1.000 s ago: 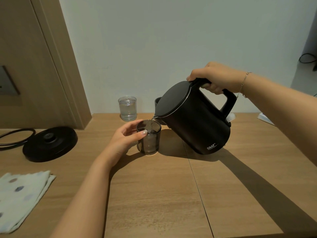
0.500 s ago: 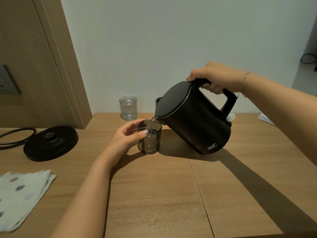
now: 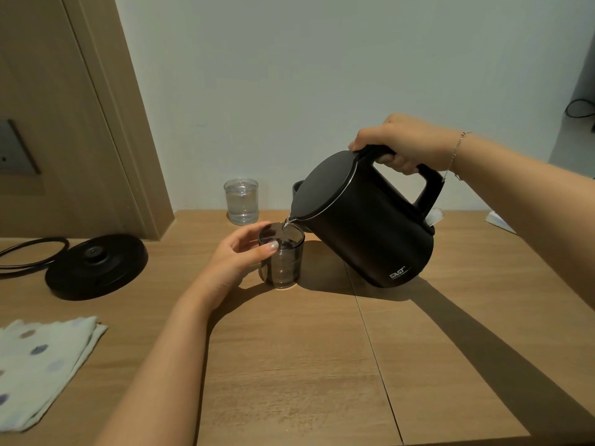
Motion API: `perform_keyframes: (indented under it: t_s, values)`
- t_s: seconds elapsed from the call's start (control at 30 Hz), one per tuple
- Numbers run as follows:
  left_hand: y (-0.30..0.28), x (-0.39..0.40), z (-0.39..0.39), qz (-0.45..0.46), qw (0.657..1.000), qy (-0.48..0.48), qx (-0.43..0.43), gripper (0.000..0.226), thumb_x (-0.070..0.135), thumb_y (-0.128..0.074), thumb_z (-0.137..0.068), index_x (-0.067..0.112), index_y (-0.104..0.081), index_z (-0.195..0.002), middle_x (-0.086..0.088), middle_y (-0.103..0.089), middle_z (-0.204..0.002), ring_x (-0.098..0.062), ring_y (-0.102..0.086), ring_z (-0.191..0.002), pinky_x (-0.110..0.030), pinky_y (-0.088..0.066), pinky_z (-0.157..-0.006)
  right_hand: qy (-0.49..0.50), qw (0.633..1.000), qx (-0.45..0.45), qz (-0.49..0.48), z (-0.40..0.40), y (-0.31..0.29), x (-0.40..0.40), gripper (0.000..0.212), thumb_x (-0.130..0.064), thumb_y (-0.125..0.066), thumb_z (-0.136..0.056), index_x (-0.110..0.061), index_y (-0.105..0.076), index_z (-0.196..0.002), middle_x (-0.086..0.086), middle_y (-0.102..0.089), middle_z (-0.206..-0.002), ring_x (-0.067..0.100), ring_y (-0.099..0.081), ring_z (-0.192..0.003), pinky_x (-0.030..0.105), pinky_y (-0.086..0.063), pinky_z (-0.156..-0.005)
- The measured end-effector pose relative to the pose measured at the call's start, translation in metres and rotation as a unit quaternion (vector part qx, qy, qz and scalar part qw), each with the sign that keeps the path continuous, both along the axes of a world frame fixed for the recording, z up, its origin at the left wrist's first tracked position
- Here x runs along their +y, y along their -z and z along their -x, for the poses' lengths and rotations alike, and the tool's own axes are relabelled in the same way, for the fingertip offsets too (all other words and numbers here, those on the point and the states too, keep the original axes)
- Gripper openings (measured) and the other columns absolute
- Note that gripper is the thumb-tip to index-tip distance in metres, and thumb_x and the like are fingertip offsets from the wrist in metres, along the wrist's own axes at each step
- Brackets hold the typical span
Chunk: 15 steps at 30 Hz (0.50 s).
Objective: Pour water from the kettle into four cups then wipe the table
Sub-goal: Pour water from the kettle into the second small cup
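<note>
Black kettle [image 3: 363,217], gripped by the right hand [image 3: 404,143], is tilting over the smoky cup [image 3: 282,257] at frame centre; left hand [image 3: 236,255] fingers are wrapping it; keeping the stream thin is probably avoiding splashes

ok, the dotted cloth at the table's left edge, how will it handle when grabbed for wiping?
The dotted cloth lies folded in thin, flat layers, so it will probably flop and unfold when lifted. It looks light for its size. It likely won't slide far if pushed across the wooden table; more likely it bunches up.
</note>
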<state>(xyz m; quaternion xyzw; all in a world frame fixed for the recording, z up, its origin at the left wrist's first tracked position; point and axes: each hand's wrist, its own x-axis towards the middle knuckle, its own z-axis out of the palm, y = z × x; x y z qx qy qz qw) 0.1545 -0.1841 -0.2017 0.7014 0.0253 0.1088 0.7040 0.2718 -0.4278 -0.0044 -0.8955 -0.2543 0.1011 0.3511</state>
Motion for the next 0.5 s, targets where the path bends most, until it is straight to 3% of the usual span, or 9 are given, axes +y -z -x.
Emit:
perform_keyframes:
  t_s: [0.17,0.5]
  values:
    - [0.0002,0.001,-0.0003,-0.003,1.0,0.0,0.003,0.057,0.032,-0.078,-0.069,0.026,-0.063,-0.124,0.007,-0.071,-0.115,-0.013,-0.064,-0.111,-0.032,-0.052,-0.091,-0.001,1.0,0.0,0.0,-0.0004,0.0002,0.001,0.053,-0.037,-0.063,-0.086,-0.016,-0.04,-0.043,-0.002,-0.029,-0.043,0.014,-0.02,-0.036,0.02,-0.016,-0.041]
    - [-0.0003,-0.0002,-0.0002,-0.014,1.0,-0.003,0.001,0.064,0.04,-0.08,-0.063,0.027,-0.063,-0.124,0.008,-0.07,-0.115,-0.013,-0.063,-0.113,-0.031,-0.051,-0.092,-0.006,1.0,-0.003,0.012,0.0017,-0.0009,0.0041,0.049,-0.038,-0.063,-0.085,-0.014,-0.039,-0.051,-0.001,-0.029,-0.045,0.014,-0.02,-0.038,0.021,-0.016,-0.042]
